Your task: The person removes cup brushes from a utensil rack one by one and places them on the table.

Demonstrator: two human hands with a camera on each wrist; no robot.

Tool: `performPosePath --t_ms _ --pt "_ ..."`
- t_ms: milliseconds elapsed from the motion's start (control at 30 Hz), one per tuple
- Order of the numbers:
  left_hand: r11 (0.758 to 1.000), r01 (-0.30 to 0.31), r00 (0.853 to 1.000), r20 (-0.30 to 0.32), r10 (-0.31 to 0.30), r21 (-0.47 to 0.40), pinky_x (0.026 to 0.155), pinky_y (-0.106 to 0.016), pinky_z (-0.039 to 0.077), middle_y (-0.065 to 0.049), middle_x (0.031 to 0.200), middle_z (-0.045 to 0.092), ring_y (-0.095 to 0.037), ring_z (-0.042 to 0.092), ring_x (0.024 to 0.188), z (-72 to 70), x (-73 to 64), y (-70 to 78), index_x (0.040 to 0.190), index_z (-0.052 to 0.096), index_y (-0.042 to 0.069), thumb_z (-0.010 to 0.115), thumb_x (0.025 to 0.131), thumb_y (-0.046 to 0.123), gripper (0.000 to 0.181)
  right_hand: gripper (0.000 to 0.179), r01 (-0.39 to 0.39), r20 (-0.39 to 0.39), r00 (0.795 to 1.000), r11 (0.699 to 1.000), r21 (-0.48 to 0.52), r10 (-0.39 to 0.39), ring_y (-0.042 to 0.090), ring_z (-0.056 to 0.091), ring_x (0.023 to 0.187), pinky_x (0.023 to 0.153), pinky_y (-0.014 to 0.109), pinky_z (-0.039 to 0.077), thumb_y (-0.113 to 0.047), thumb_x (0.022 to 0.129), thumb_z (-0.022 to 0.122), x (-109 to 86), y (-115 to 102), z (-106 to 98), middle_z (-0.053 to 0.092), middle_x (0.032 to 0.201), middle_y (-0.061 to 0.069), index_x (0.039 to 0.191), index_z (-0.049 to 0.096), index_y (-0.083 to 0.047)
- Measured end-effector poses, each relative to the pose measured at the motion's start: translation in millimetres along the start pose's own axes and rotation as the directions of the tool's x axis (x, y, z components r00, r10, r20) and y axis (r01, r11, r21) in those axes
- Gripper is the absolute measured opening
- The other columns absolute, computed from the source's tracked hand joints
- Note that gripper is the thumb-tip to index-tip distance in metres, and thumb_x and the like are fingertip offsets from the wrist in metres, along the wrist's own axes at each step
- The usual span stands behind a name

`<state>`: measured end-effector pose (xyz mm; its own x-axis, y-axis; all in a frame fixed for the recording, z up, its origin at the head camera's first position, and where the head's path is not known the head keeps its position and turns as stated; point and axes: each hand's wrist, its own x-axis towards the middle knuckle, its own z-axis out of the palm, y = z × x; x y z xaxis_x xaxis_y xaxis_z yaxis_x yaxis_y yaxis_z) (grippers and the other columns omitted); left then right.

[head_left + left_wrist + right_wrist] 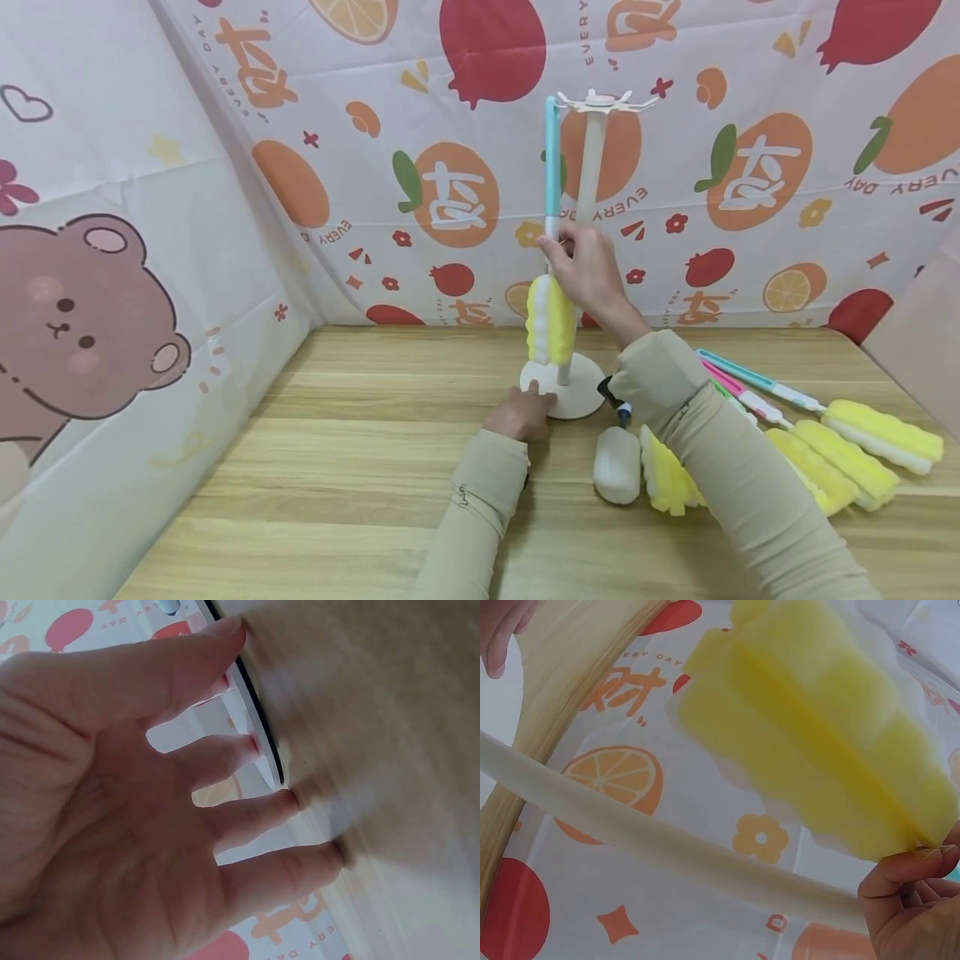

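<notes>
My right hand (592, 268) pinches a sponge bottle brush (553, 158) near where its blue-and-white handle meets the yellow-and-white sponge. The brush hangs upright with its handle's top end at a hook on the left of the white rack's hook ring (600, 103); whether it bears on the hook is too small to tell. Its yellow sponge (817, 742) fills much of the right wrist view, beside the rack's pole (667, 840). With fingers spread and fairly straight, my left hand (521, 412) touches the rim of the round white base (577, 404) and the table.
Several more sponge brushes lie on the wooden table (337, 467) at right, among them a blue-handled one (877, 433), partly behind my right sleeve. A grey-white brush head (617, 467) with a dark handle lies before the base. Behind hangs a fruit-print cloth (337, 275).
</notes>
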<state>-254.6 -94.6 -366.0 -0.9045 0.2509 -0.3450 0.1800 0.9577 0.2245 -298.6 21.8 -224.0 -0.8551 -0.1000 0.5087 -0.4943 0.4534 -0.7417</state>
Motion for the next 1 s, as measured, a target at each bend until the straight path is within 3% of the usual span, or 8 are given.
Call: performPosePath --t_ms 300,700,1000 --pt "1.0 0.018 1.0 0.015 -0.018 -0.018 0.103 -0.054 0.045 -0.009 0.163 0.03 -0.035 0.031 0.146 1.5 -0.1 0.3 0.152 0.049 0.023 0.055 0.101 0.007 0.054 0.023 -0.006 -0.011 1.0 1.0 0.028 0.006 0.027 0.054 0.075 0.071 0.033 0.053 -0.015 0.103 0.061 -8.3 5 -1 0.058 0.087 0.017 0.107 0.064 0.008" --pt "1.0 0.023 1.0 0.018 -0.023 -0.017 0.103 -0.054 0.045 -0.007 0.163 0.031 -0.034 0.031 0.146 0.8 -0.5 1.0 0.152 0.049 0.023 0.056 0.101 0.008 0.053 0.025 -0.039 -0.014 0.999 0.998 0.044 0.04 0.027 0.053 0.074 0.066 0.027 0.05 -0.015 0.103 0.061 -13.9 6 -2 0.057 0.086 0.018 0.107 0.063 0.009" --pt "1.0 0.011 1.0 0.003 -0.011 -0.012 0.1 -0.052 0.047 -0.008 0.162 0.033 -0.033 0.035 0.142 0.9 0.5 0.8 0.15 0.051 0.022 0.057 0.1 0.007 0.053 0.025 -0.015 -0.023 1.0 0.997 0.079 0.017 0.025 0.055 0.072 0.063 0.024 0.05 -0.013 0.103 0.061 -18.9 5 -3 0.063 0.084 0.02 0.107 0.064 0.011"
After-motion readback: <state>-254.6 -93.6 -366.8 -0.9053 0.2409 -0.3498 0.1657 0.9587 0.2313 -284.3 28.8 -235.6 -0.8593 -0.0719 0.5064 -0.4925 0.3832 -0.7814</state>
